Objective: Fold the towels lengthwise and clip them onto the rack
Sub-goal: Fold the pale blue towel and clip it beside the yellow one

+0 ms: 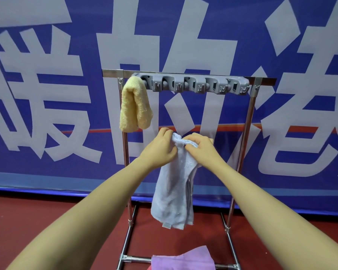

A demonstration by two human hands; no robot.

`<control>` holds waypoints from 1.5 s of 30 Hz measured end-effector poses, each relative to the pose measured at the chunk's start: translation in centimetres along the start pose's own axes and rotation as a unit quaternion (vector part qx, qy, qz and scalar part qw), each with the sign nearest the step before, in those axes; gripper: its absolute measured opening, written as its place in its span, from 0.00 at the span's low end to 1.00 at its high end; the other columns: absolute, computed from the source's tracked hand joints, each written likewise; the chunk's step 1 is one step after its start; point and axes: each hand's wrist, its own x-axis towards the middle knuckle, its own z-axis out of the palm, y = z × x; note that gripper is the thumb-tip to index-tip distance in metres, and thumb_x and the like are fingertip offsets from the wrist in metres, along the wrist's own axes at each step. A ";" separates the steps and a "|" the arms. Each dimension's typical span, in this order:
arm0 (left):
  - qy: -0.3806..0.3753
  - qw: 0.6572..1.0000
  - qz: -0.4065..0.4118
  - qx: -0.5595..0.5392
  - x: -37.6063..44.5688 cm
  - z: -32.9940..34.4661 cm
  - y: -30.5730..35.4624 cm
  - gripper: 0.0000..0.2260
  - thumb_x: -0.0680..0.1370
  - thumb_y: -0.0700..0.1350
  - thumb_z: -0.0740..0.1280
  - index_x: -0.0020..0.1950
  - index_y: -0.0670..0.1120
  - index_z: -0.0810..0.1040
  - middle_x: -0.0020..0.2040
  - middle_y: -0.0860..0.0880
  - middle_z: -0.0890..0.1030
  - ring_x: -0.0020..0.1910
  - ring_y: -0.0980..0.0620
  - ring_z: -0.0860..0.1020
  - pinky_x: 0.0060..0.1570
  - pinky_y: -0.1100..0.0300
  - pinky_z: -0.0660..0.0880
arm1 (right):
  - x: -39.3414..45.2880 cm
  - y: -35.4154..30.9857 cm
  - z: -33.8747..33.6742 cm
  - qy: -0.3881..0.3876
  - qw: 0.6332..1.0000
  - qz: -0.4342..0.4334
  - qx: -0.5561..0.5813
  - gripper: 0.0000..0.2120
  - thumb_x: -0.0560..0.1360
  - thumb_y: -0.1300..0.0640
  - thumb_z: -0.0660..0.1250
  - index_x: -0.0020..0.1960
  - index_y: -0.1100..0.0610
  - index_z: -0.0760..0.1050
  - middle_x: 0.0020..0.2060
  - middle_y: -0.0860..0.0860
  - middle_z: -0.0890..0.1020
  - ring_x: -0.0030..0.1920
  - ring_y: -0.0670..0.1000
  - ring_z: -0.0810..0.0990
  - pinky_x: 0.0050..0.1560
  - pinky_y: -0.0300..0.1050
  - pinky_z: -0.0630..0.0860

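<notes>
Head view, item 1?
— Lt blue towel [174,195], hanging mid-frame in front of metal rack [249,121]; left hand [160,148] & right hand [200,148] both pinch its bunched top edge, fingers curled on cloth.

Item 2?
— Yellow towel [134,106], folded, clipped at far-left slot of grey clip bar [191,84].

Item 3?
— Purple towel [183,259], near, bottom edge, by rack base on red floor [47,221]

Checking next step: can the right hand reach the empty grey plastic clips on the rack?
Probably yes: the grey plastic clip strip sits unobstructed above the right hand, though both hands grip the pale blue towel.
</notes>
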 end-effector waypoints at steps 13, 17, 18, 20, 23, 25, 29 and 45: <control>0.077 0.987 -0.065 -0.125 0.0 2.4 1.5 0.10 0.80 0.44 0.60 0.61 0.46 0.69 0.44 0.45 0.81 0.41 0.46 0.79 0.41 0.47 0.78 | -0.6 -0.5 0.1 0.021 1.000 0.013 0.005 0.14 0.79 0.58 0.57 0.53 0.47 0.80 0.47 0.55 0.78 0.49 0.46 0.67 0.62 0.52 0.66; 0.027 0.993 0.003 -0.116 0.1 1.9 1.3 0.13 0.76 0.38 0.62 0.58 0.48 0.69 0.44 0.46 0.80 0.39 0.48 0.79 0.38 0.48 0.79 | -0.7 0.0 -0.2 0.001 1.000 0.000 -0.024 0.15 0.80 0.58 0.56 0.54 0.49 0.81 0.39 0.47 0.71 0.44 0.42 0.67 0.61 0.51 0.64; 0.019 0.993 0.008 -0.112 0.1 1.9 1.2 0.11 0.75 0.37 0.62 0.56 0.47 0.70 0.43 0.46 0.80 0.37 0.51 0.78 0.37 0.50 0.79 | -0.7 0.2 -0.1 -0.004 0.999 -0.009 -0.036 0.15 0.80 0.58 0.56 0.54 0.47 0.80 0.38 0.47 0.70 0.45 0.43 0.68 0.59 0.48 0.62; 0.008 0.996 0.003 -0.092 0.0 1.8 0.9 0.08 0.75 0.37 0.63 0.53 0.44 0.74 0.43 0.46 0.81 0.36 0.54 0.76 0.36 0.54 0.78 | -0.9 0.7 0.0 -0.008 0.998 -0.027 -0.055 0.15 0.80 0.56 0.57 0.54 0.41 0.80 0.38 0.48 0.71 0.47 0.47 0.69 0.52 0.44 0.56; 0.024 0.999 -0.017 -0.040 -0.2 1.8 0.4 0.04 0.75 0.39 0.63 0.48 0.42 0.74 0.40 0.45 0.80 0.35 0.49 0.76 0.35 0.49 0.77 | -1.2 1.2 0.0 -0.009 0.998 -0.041 -0.055 0.16 0.79 0.56 0.59 0.54 0.37 0.79 0.41 0.52 0.76 0.49 0.48 0.69 0.50 0.42 0.53; 0.040 0.999 -0.031 -0.016 -0.3 1.7 0.2 0.03 0.74 0.39 0.62 0.46 0.40 0.73 0.37 0.45 0.79 0.35 0.46 0.76 0.34 0.49 0.75 | -1.3 1.2 -0.2 -0.004 0.998 -0.043 -0.043 0.13 0.78 0.56 0.61 0.53 0.40 0.80 0.39 0.46 0.77 0.50 0.47 0.69 0.54 0.41 0.56; 0.057 0.997 -0.014 0.058 0.0 0.8 -0.2 0.05 0.75 0.42 0.64 0.46 0.41 0.72 0.39 0.44 0.78 0.37 0.44 0.74 0.32 0.52 0.70 | -0.9 2.2 -0.8 0.028 0.999 -0.003 0.014 0.07 0.75 0.54 0.66 0.47 0.43 0.79 0.41 0.41 0.80 0.57 0.50 0.69 0.55 0.43 0.70; 0.060 0.987 0.137 0.050 0.9 -0.8 0.2 0.07 0.68 0.39 0.61 0.33 0.47 0.64 0.27 0.55 0.63 0.29 0.52 0.65 0.41 0.60 0.56 | 0.2 2.3 -0.3 0.040 0.994 -0.002 0.104 0.06 0.69 0.55 0.69 0.40 0.44 0.76 0.52 0.41 0.80 0.59 0.49 0.76 0.66 0.60 0.67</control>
